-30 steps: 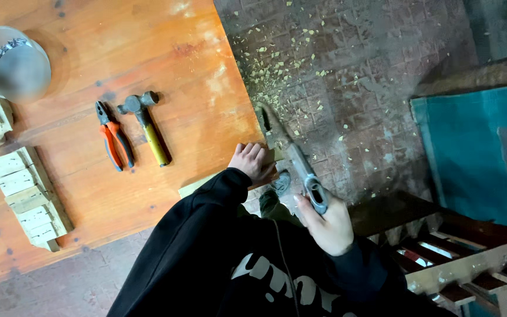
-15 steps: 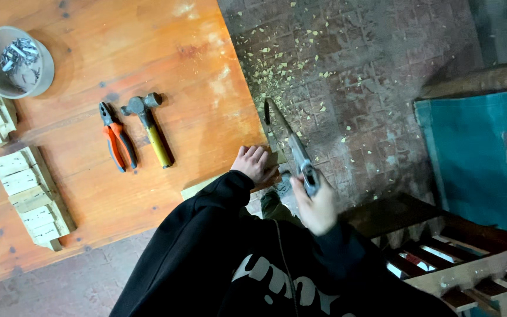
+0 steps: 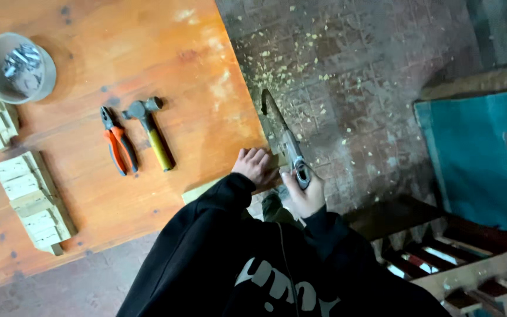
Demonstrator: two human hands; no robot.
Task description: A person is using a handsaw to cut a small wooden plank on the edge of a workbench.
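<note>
Compared with the frame half a second earlier, the hand saw (image 3: 283, 138) has moved little; its blade points a bit more toward the upper middle of the frame, and the right hand (image 3: 303, 194) sits slightly higher on the handle. The right hand is closed around the saw handle, near the centre of the frame. The left hand (image 3: 254, 166) lies just left of it, fingers together and pressed flat on a pale wooden strip (image 3: 218, 186) at the right edge of the bench (image 3: 148, 58). The saw blade crosses this edge beside the left hand; whether the teeth touch the wood is hard to tell, because the picture is soft there.

The bench itself has shifted a little lower in the view. On it, left of centre, lie red-handled pliers (image 3: 117, 148) and a hammer with a yellow handle (image 3: 151, 132), side by side. A grey round tub with metal pieces (image 3: 19, 67) stands in the upper left. Stacks of small pale wood blocks (image 3: 30, 199) lie at the left edge. No labels or signs are readable. Sawdust chips (image 3: 300, 64) speckle the floor in the upper middle.
</note>
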